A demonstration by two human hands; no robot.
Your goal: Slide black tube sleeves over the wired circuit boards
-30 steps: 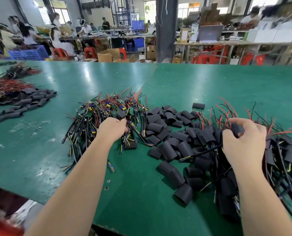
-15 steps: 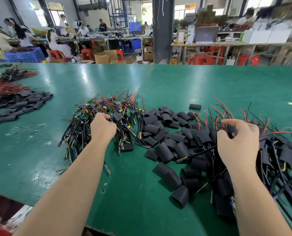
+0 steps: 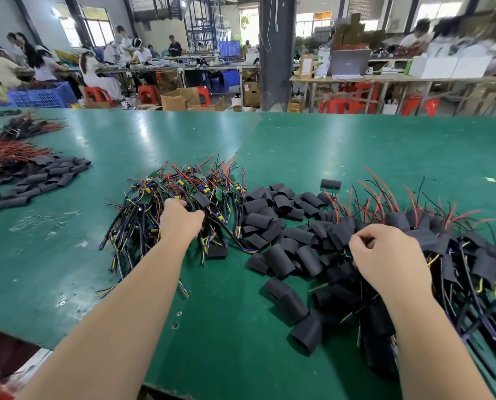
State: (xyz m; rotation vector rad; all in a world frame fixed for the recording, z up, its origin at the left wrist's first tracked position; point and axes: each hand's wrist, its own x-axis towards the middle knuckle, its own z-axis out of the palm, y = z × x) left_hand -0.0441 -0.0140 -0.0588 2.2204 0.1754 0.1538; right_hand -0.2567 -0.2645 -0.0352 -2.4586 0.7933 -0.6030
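Observation:
A tangle of wired circuit boards (image 3: pixel 189 187), with green boards and red, black and yellow wires, lies on the green table (image 3: pixel 313 145) left of centre. My left hand (image 3: pixel 180 222) reaches into it, fingers curled round some of the wires. Loose black tube sleeves (image 3: pixel 278 215) are heaped in the middle. On the right is a heap of sleeved boards (image 3: pixel 466 261) with red wires sticking up. My right hand (image 3: pixel 385 252) hovers over its left side with curled fingers, thumb against forefinger, and no sleeve shows between them.
Another heap of black sleeves (image 3: pixel 50 174) and red-wired bundles (image 3: pixel 13 151) lies at the far left. One sleeve (image 3: pixel 330 183) sits apart behind the middle heap. The table's near edge (image 3: pixel 76 342) runs diagonally at the bottom left. People work at benches behind.
My right hand held a black sleeve at its fingertips; now none shows there and the hand has drawn slightly left. My left hand has pushed further into the wired boards.

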